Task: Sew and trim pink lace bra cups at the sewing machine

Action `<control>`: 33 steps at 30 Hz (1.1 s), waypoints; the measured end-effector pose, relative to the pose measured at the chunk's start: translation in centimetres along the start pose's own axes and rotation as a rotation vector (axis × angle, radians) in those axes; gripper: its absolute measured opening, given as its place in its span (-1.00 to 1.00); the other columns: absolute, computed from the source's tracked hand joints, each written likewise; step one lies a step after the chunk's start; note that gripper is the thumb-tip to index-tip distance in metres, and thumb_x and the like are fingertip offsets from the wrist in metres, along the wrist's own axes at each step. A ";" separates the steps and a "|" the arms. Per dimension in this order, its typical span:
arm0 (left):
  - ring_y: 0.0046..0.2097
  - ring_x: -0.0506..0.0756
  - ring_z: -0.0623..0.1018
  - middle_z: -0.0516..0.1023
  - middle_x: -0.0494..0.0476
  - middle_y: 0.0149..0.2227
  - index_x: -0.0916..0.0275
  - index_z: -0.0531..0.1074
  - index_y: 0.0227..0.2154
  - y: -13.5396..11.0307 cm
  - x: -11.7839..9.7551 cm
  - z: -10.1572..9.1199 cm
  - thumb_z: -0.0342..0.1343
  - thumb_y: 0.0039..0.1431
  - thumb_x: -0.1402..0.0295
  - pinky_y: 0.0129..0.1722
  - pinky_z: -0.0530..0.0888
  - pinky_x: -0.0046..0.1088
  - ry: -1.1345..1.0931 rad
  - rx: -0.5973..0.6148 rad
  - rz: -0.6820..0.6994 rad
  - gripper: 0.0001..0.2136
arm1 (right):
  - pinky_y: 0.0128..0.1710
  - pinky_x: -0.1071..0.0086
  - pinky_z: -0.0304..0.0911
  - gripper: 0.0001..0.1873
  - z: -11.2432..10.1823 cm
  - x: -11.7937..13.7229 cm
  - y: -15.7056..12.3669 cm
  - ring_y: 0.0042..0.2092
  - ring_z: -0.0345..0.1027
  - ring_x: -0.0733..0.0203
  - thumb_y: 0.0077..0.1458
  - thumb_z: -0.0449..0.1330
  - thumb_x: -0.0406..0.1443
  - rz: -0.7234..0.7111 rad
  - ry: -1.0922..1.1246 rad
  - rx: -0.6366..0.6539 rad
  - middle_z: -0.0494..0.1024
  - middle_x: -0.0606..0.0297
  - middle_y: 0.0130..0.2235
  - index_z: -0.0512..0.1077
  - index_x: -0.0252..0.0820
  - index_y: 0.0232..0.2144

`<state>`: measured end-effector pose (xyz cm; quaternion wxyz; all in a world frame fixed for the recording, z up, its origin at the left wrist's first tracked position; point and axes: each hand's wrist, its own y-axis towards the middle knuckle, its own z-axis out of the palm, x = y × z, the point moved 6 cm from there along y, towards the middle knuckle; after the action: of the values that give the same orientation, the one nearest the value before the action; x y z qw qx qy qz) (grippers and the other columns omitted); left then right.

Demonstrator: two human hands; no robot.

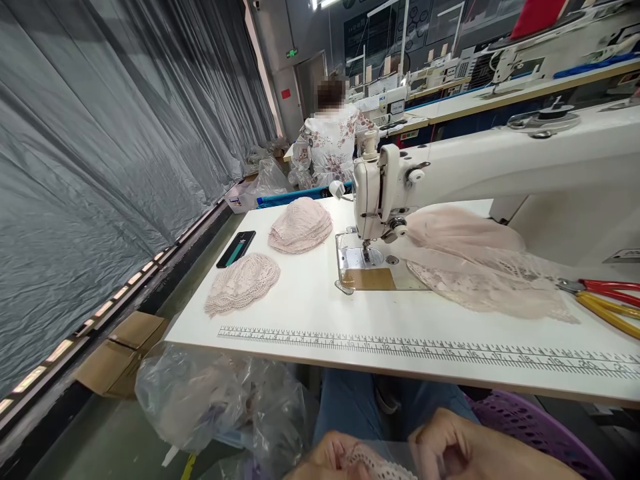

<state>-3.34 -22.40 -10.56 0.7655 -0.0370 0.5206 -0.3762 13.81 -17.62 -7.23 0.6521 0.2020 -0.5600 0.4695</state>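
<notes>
Both my hands are low over my lap at the bottom edge, below the white sewing table (pixel 320 313). My left hand (pixel 327 460) is closed on a small piece of pale lace (pixel 377 465). My right hand (pixel 453 443) pinches the same lace piece from the right, fingers curled. On the table lie a stack of pink lace pieces (pixel 300 225) and a flat lace piece (pixel 243 283) to the left of the sewing machine (pixel 380 193). A heap of pink lace fabric (pixel 475 263) lies right of the needle.
A black phone (pixel 236 249) lies at the table's left. Red and yellow-handled scissors (pixel 605 300) sit at the right. A clear plastic bag (pixel 200 393) and cardboard boxes (pixel 120 350) are on the floor left. A purple basket (pixel 530 427) stands right. Another person (pixel 330 143) sits ahead.
</notes>
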 end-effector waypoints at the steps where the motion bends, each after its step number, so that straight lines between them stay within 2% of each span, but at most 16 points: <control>1: -0.29 0.23 0.61 0.62 0.33 -0.38 0.40 0.61 -0.27 0.1 -0.3 0.4 0.34 -0.11 -0.09 -0.26 0.44 -0.40 -0.003 0.031 0.013 -0.43 | -0.56 0.54 0.02 -0.46 -0.2 -0.1 -0.1 -0.52 0.18 0.43 -0.38 0.50 0.07 0.012 0.010 -0.003 0.39 0.40 -0.53 0.58 -0.30 -0.55; 5: -0.33 0.16 0.61 0.62 0.33 -0.39 0.42 0.62 -0.31 0.3 -2.0 1.8 0.29 0.00 -0.05 -0.31 0.41 -0.49 -0.094 0.155 0.089 -0.49 | -0.52 0.51 0.12 -0.48 -1.2 -0.2 -1.0 -0.50 0.23 0.39 -0.36 0.50 0.07 0.024 0.044 -0.047 0.39 0.39 -0.53 0.59 -0.28 -0.56; 9: -0.40 0.03 0.59 0.63 0.22 -0.42 0.33 0.63 -0.30 0.7 -2.2 2.0 0.31 0.02 0.01 -0.36 0.37 -0.59 -0.153 0.137 0.080 -0.58 | -0.54 0.53 0.06 -0.50 -1.5 -0.4 -1.8 -0.51 0.20 0.42 -0.34 0.50 0.04 0.017 0.064 -0.077 0.40 0.39 -0.53 0.60 -0.29 -0.54; 14: -0.29 0.13 0.62 0.63 0.32 -0.31 0.38 0.60 -0.23 1.2 -1.4 2.5 0.29 0.04 0.00 -0.30 0.40 -0.53 -0.147 0.151 0.073 -0.53 | -0.52 0.54 0.06 -0.41 -1.0 -0.7 -2.0 -0.51 0.16 0.43 -0.39 0.50 0.09 0.028 0.113 -0.075 0.38 0.42 -0.55 0.63 -0.27 -0.43; 20: -0.28 0.18 0.62 0.62 0.32 -0.37 0.39 0.61 -0.33 1.3 -1.8 2.8 0.29 0.05 0.02 -0.20 0.42 -0.43 -0.171 0.106 0.140 -0.57 | -0.49 0.51 0.07 -0.51 -0.7 0.1 -2.0 -0.45 0.25 0.37 -0.34 0.51 0.02 -0.053 0.101 -0.091 0.42 0.36 -0.50 0.61 -0.30 -0.53; 26: -0.31 0.15 0.61 0.61 0.30 -0.38 0.37 0.61 -0.30 1.7 -0.9 2.9 0.30 0.03 0.03 -0.21 0.41 -0.43 -0.178 0.063 0.118 -0.58 | -0.50 0.49 0.12 -0.39 -0.9 -0.2 -2.5 -0.50 0.23 0.37 -0.40 0.46 0.14 -0.030 0.038 -0.111 0.41 0.36 -0.53 0.57 -0.30 -0.52; 28: -0.29 0.15 0.60 0.61 0.30 -0.35 0.37 0.61 -0.26 1.7 -0.2 2.6 0.32 0.03 0.06 -0.20 0.41 -0.44 -0.202 -0.012 0.082 -0.59 | -0.42 0.43 0.21 -0.38 -0.9 -0.3 -2.9 -0.44 0.29 0.28 -0.30 0.41 0.17 -0.039 -0.006 -0.177 0.45 0.34 -0.48 0.57 -0.25 -0.40; 30: -0.24 0.17 0.60 0.62 0.29 -0.31 0.36 0.59 -0.21 1.4 0.2 2.4 0.35 -0.01 0.07 -0.14 0.42 -0.40 -0.227 -0.101 0.046 -0.56 | -0.20 0.31 0.29 -0.46 -1.2 -0.2 -3.7 -0.23 0.39 0.11 -0.09 0.34 0.12 -0.087 -0.135 -0.357 0.53 0.25 -0.29 0.54 -0.15 -0.21; 32: -0.19 0.20 0.59 0.62 0.30 -0.28 0.35 0.58 -0.18 1.1 0.2 2.5 0.37 -0.04 0.07 -0.06 0.40 -0.33 -0.234 -0.164 0.029 -0.53 | 0.00 0.27 0.25 -0.59 -0.9 0.5 -4.8 0.00 0.36 0.03 0.10 0.27 -0.01 -0.192 -0.425 -0.552 0.51 0.19 -0.05 0.48 -0.02 -0.06; 33: -0.18 0.21 0.59 0.61 0.30 -0.27 0.35 0.57 -0.17 1.0 0.1 2.7 0.37 -0.05 0.06 -0.04 0.40 -0.30 -0.230 -0.182 0.026 -0.52 | 0.03 0.27 0.24 -0.65 -0.3 1.1 -5.2 0.04 0.35 0.04 0.14 0.25 -0.06 -0.268 -0.610 -0.620 0.48 0.19 0.01 0.47 0.04 -0.03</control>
<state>-0.60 -22.61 -9.84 0.8185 -0.1424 0.4617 -0.3109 18.28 -19.40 -4.91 0.5421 0.1969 -0.8094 0.1104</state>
